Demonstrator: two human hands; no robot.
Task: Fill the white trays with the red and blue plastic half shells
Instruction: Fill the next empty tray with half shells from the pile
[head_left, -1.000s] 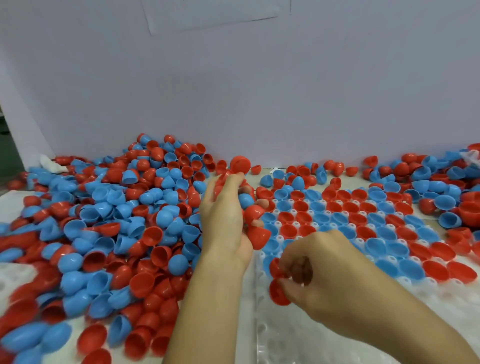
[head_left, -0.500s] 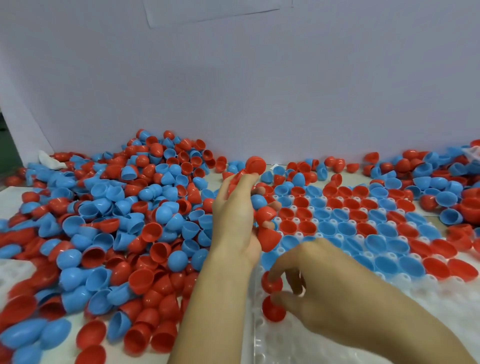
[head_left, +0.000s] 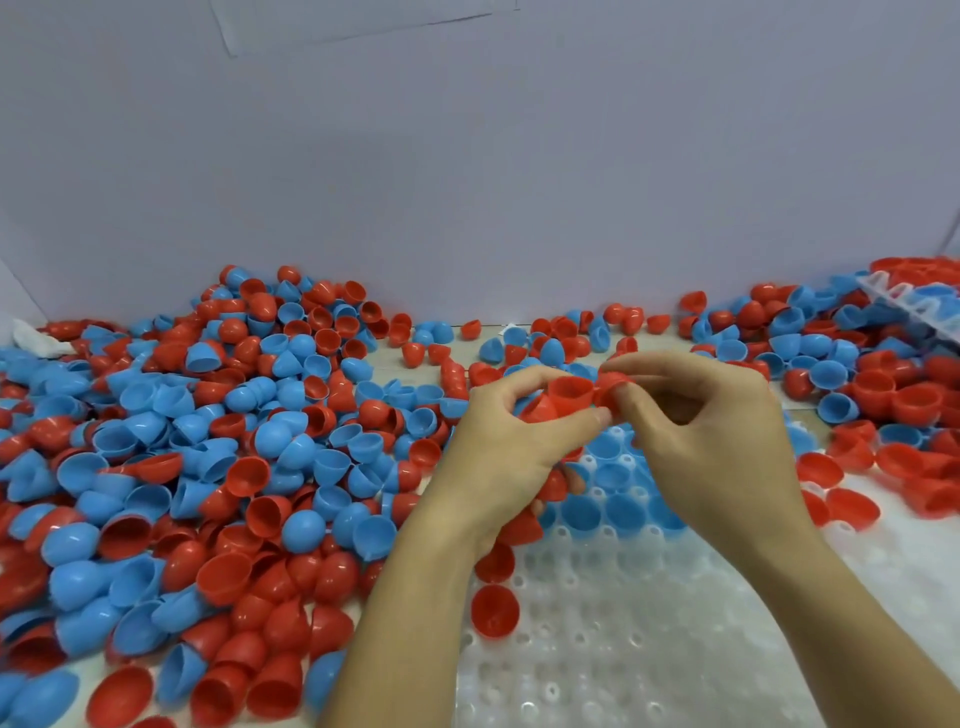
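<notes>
A plain lilac-grey wall (head_left: 467, 182) backs a worktop heaped with loose shells. Above the tray, the left hand (head_left: 511, 447) curls round a nested bunch of red half shells (head_left: 563, 397), and the right hand (head_left: 711, 431) pinches the end shell of that row between thumb and fingertips, apparently to draw it off rightward. The row's long axis runs left to right between the hands. The white tray (head_left: 623, 649) lies directly below, its empty sockets nearest the viewer, closer to the right hand. It is thin, dimpled, translucent plastic; blue shells (head_left: 597, 509) and a red one (head_left: 494, 609) sit seated, glossy, rigid, open side up. The loose pile (head_left: 208, 467) spreads left.
</notes>
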